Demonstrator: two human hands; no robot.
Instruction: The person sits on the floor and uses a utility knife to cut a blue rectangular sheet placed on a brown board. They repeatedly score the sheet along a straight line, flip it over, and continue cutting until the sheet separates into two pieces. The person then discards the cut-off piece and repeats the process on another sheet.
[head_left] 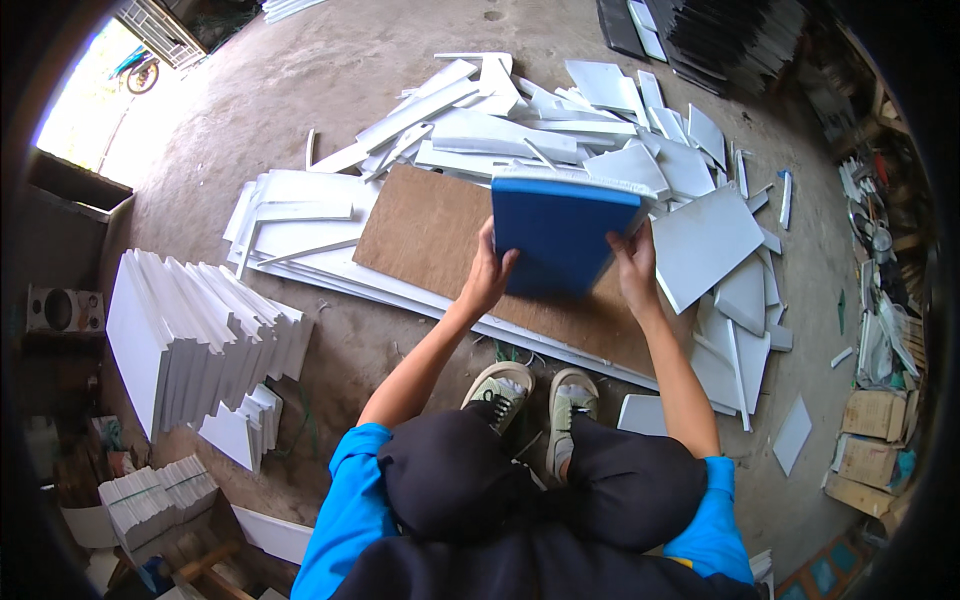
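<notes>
A blue-faced rectangular board (pixel 565 232) with a rough white top edge stands tilted between my hands, over a brown wooden board (pixel 420 230). My left hand (pixel 486 272) grips its left side, thumb on the blue face and fingers partly behind it. On the opposite side my right hand (pixel 634 262) holds the edge, its fingertips mostly hidden. Whether the blue piece is one thick board or several sheets together, I cannot tell. Underneath the brown board lie large white sheets (pixel 320 262).
White offcuts (pixel 500 130) are heaped beyond the boards and along their right side. On the left stand a row of white panels (pixel 140 330) and tied stacks of white pieces (pixel 160 500). Cardboard boxes (pixel 868 440) line the right, and dark sheets (pixel 725 45) are piled at the back.
</notes>
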